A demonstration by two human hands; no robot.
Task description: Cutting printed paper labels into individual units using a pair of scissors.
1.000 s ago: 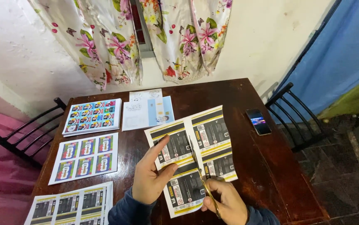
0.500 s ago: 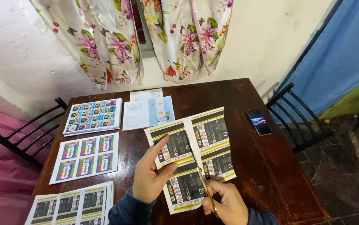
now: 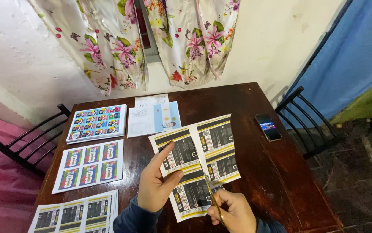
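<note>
My left hand (image 3: pixel 156 181) pinches the left side of a printed sheet (image 3: pixel 197 155) of black-and-yellow labels, thumb on top, holding it above a dark wooden table (image 3: pixel 281 172). My right hand (image 3: pixel 233 211) grips a pair of gold-coloured scissors (image 3: pixel 212 196). The blades point up into the sheet's lower middle, along the gap between the label columns. The part of the sheet right of the blades sags slightly away from the rest.
Stacks of printed sheets lie to the left: colourful ones (image 3: pixel 96 122), blue-label ones (image 3: pixel 89 165), black-and-yellow ones (image 3: pixel 76 214). Pale sheets (image 3: pixel 153 115) lie at the back. A phone (image 3: pixel 268 127) rests on the right. Black chairs (image 3: pixel 28 140) (image 3: pixel 309 125) flank the table; flowered curtains (image 3: pixel 151 39) hang behind.
The scissors have advanced a little up the sheet. The sheet and both hands shifted only slightly.
</note>
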